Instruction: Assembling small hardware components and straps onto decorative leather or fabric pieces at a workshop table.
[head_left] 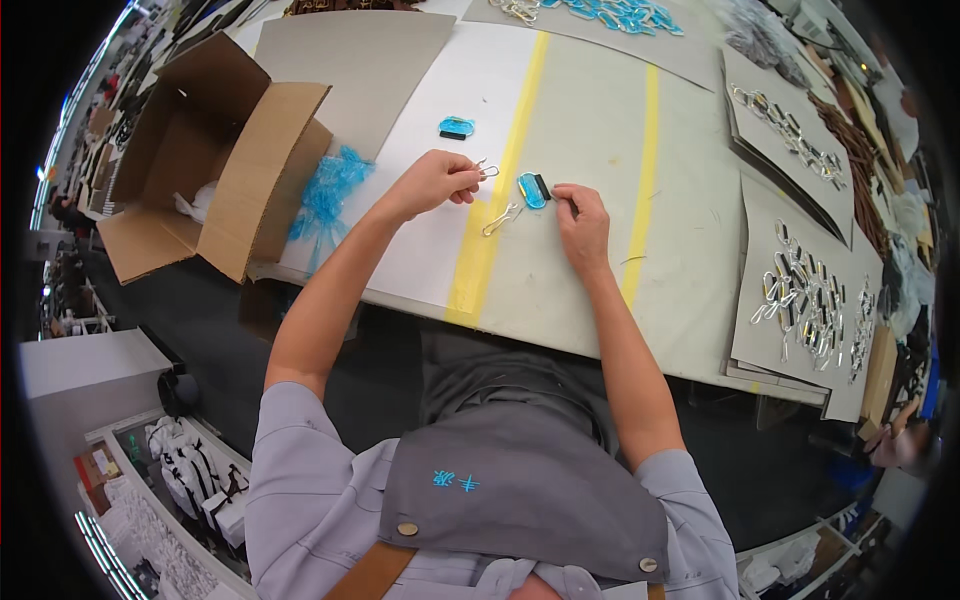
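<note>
My left hand [430,186] pinches a small silver wire-like metal hook [489,171] between thumb and fingertips, above the yellow stripe on the table. My right hand [584,228] is closed, its fingertips together around something dark that I cannot make out. Just left of those fingertips lies a blue oval piece [532,191] with a black bar along its right side. Between my hands a silver snap hook [500,220] rests on the tabletop. Farther off, beyond my left hand, sits a similar blue oval piece [456,126] with a black bar along its near edge.
An open cardboard box [265,170] stands at the left, beside crumpled blue plastic film [331,195]. Grey boards [775,345] on the right bear many silver and black metal pieces. Blue pieces [625,14] lie on a far board. The table's front edge [540,345] runs before me.
</note>
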